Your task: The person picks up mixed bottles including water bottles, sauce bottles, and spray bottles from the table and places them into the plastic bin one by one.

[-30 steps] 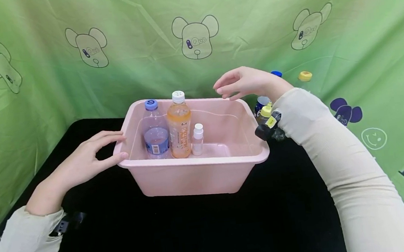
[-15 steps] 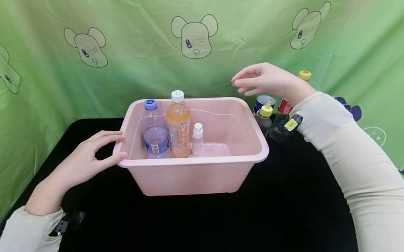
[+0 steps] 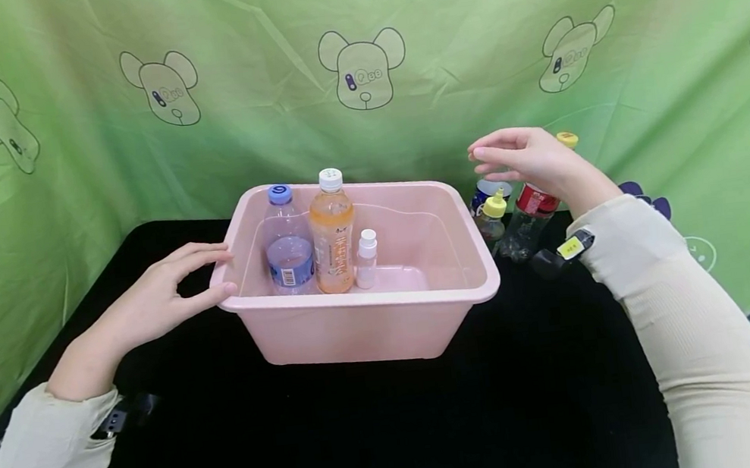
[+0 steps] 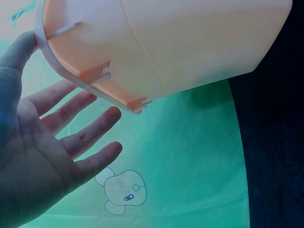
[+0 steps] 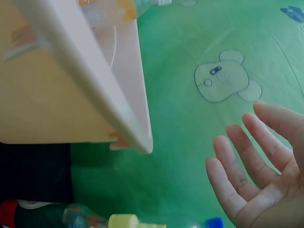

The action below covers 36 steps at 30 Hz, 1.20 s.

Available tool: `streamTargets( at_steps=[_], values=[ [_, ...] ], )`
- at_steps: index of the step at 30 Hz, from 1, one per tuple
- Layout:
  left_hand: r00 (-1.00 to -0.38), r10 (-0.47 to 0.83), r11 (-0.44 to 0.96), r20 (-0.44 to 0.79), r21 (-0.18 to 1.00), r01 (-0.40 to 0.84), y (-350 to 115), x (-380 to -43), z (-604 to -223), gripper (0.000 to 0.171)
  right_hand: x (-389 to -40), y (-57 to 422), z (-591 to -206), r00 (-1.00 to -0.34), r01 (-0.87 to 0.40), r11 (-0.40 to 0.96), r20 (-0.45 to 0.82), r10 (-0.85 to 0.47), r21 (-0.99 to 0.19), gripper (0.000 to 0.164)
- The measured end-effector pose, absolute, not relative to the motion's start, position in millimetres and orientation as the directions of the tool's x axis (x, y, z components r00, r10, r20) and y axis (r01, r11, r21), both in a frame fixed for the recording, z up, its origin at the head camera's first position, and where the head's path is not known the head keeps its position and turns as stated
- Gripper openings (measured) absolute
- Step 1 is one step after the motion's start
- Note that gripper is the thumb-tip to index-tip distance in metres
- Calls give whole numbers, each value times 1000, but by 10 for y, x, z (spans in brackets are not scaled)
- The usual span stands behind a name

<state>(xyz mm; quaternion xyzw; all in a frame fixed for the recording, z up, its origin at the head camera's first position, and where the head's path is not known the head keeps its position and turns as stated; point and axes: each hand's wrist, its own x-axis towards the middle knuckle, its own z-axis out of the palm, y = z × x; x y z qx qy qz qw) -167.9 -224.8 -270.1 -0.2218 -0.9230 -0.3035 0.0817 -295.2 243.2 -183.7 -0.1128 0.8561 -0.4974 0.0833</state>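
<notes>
A pink plastic bin (image 3: pixel 351 335) stands in the middle of the head view. My left hand (image 3: pixel 161 291) touches its left rim with extended fingertips and thumb; the left wrist view has the fingers spread. Inside stand a blue-capped water bottle (image 3: pixel 290 254), an orange drink bottle (image 3: pixel 334 242) and a small white-capped bottle (image 3: pixel 367 259). Right of the bin, my right hand (image 3: pixel 532 160) hovers with loosely bent fingers, holding nothing. Below it are a blue can (image 3: pixel 490 190), a small bottle with a yellow nozzle (image 3: pixel 492 210) and a red-labelled bottle (image 3: pixel 529 214), partly covered by the hand.
Black cloth (image 3: pixel 368 425) covers the table. A green curtain (image 3: pixel 255 140) with mouse-like drawings hangs behind and at the sides. A yellow cap (image 3: pixel 568 139) shows behind my right wrist, and a blue cap (image 5: pixel 214 223) appears at the bottom of the right wrist view.
My right hand has moved right, from above the bin's back right corner to over the bottles beside it, uncovering the red-labelled bottle. My left hand and the bin have stayed put.
</notes>
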Motion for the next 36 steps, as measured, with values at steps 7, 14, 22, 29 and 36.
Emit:
streamTargets(
  at_steps=[7,14,22,29,36],
  values=[
    [-883,358,715,304,519,469,-2241,-1679,-2707,46,-2924,2605,-1980,-972,-89,383,-4,-236,-920,29],
    [-882,357,711,307,523,470,-2241,-1677,-2702,46,-2899,2758,-2156,-985,-60,204,24,-172,-977,7],
    [-888,353,713,296,529,460,-2241,-1677,-2706,46,-2875,2852,-2406,-994,-75,19,73,-84,-997,4],
    [-889,354,714,290,530,457,-2240,-1676,-2706,46,-2858,2873,-2634,-994,-105,-89,107,-13,-990,8],
    [-891,352,713,288,535,454,-2245,-1677,-2708,47,-2891,2881,-2785,-992,-114,-81,110,55,-990,11]
  ],
)
